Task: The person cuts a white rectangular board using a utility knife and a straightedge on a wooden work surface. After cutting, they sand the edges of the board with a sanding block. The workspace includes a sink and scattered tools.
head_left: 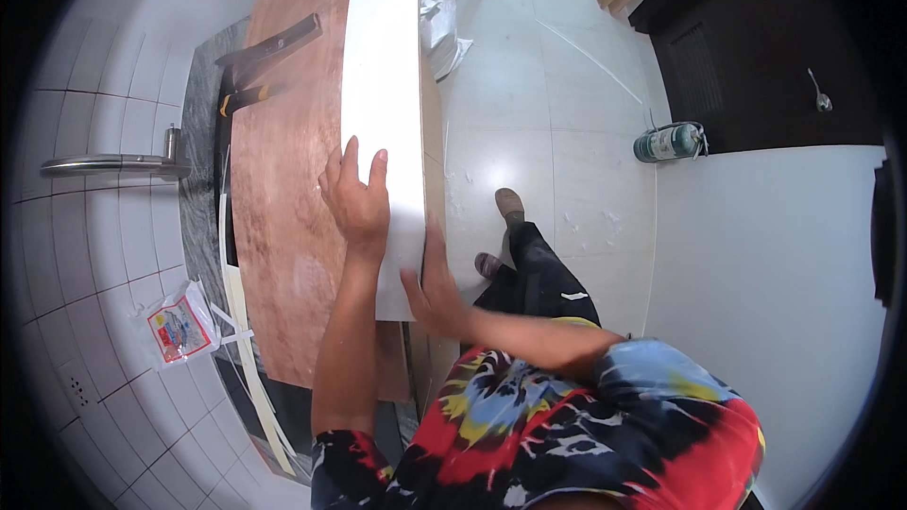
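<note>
A long white panel (385, 57) lies along the right side of a reddish-brown plywood sheet (283, 255). My left hand (359, 203) rests with fingers spread on the panel's left part, some fingertips reaching its left edge. Against the panel's near right edge is my right hand (436, 291), fingers stretched along that edge and thumb apart over the white face. Neither hand is closed around anything. What lies beneath the panel is mostly hidden.
On the plywood's far left lie a long dark tool (274, 42) and a yellow-and-black handle (248, 99). A metal faucet (118, 165) juts from the tiled wall. White strips and a plastic packet (181, 326) are at the left. A green cylinder (669, 143) stands near a dark door (756, 57).
</note>
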Demonstrator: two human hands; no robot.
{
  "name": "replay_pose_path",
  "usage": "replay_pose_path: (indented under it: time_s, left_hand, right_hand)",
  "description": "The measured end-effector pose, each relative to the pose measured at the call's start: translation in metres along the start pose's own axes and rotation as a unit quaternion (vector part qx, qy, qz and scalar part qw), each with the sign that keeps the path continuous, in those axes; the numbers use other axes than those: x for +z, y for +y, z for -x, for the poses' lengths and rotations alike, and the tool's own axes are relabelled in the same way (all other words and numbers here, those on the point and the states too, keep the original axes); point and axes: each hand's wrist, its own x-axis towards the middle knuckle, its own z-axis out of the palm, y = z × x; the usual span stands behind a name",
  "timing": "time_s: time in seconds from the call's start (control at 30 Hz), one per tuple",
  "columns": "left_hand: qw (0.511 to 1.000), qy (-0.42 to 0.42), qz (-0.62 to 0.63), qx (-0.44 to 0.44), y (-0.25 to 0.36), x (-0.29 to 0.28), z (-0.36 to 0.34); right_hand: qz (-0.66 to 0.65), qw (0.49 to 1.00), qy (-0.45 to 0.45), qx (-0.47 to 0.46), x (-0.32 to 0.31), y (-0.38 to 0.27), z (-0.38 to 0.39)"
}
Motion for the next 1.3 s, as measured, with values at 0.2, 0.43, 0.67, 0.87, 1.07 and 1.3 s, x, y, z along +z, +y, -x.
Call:
replay_pose_path:
  time_s: [0.2, 0.43, 0.67, 0.87, 1.07, 1.3]
  left_hand:
    - [1.0, -0.022, -0.003, -0.021, 0.006, 0.002, 0.002]
    - [0.997, -0.039, -0.047, -0.049, -0.003, 0.001, 0.002]
    - [0.996, -0.029, -0.079, 0.03, 0.013, 0.0, 0.006]
    - [0.986, -0.13, -0.1, -0.025, 0.049, -0.015, -0.003]
    - [0.967, -0.154, -0.141, -0.149, 0.081, 0.008, -0.027]
    - [0.967, -0.117, -0.134, -0.182, 0.061, 0.026, -0.043]
  right_hand:
    - [-0.11, 0.977, -0.002, 0.185, -0.048, 0.02, -0.214]
    - [0.043, 0.988, 0.028, 0.144, 0.007, 0.004, -0.066]
    - [0.127, 0.813, -0.551, 0.139, -0.101, 0.002, 0.032]
    - [0.192, 0.962, 0.076, 0.178, -0.273, 0.027, -0.036]
    - [-0.099, 0.95, 0.22, 0.2, -0.303, 0.011, -0.101]
    - [-0.186, 0.972, 0.011, 0.145, -0.224, -0.038, -0.31]
